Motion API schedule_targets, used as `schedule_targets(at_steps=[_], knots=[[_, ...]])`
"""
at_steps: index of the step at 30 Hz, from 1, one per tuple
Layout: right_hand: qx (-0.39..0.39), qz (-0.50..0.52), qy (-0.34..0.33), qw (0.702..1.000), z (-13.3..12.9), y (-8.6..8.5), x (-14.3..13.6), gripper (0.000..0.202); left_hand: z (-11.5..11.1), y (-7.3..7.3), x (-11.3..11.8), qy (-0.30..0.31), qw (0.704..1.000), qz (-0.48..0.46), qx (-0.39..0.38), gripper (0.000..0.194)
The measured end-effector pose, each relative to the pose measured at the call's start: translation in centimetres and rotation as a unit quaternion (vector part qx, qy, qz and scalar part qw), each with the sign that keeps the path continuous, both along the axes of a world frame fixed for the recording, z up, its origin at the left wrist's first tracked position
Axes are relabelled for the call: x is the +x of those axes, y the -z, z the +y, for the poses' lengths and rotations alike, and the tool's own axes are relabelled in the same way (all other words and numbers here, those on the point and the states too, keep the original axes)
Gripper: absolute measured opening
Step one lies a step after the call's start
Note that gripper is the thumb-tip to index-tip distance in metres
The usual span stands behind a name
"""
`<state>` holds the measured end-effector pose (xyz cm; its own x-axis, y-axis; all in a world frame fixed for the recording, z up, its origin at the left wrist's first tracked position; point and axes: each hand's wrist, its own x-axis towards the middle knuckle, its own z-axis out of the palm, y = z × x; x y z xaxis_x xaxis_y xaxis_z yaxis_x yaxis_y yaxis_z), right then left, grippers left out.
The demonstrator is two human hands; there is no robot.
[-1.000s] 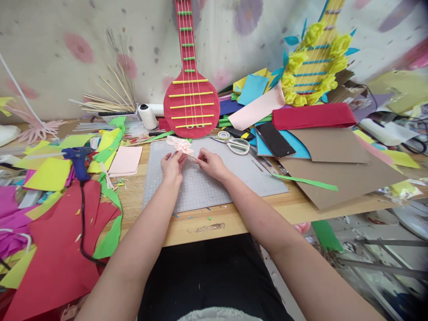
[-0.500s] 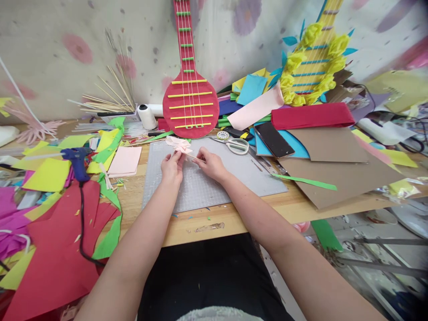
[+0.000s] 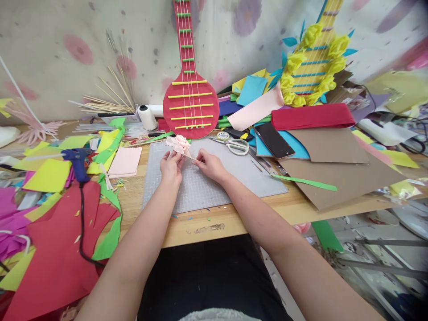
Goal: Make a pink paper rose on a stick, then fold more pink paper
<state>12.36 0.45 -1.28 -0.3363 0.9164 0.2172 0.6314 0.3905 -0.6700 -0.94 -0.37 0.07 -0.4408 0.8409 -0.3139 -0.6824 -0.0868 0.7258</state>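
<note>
Above the mat, near its far edge, the left hand has its fingers clamped around the base of a pink flower, whose petals rise beyond the fingertips. The right hand has its fingers pinched together on the pale strip that runs out from the flower

The far side is crowded: the red banjo stands just behind the flower, with the thread spool and a box of sticks to its left. On the right part of the mat, just beyond the right hand, lie the scissors, handles toward the right, with a bobbin and a yellow-and-black cutter behind them. A ruler slants over the mat's right edge, and the tip of a green strip reaches in beside it; the rest lies across brown card. Farther back are the phone, a red roll and a yellow guitar ringed with yellow flowers

On the left, pink sheets lie on the surface near the mat. Beyond them the glue gun rests among scraps, its cord trailing over red paper toward the left forearm
</note>
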Motion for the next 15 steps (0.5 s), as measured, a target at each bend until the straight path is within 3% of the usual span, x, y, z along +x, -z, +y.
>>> schedule_targets(at_steps=[15], knots=[[-0.047,0.003,-0.017,0.999,0.01,0.04,-0.2,0.022,0.29,0.22,-0.23,-0.012,1.0,-0.009,-0.015,0.037]])
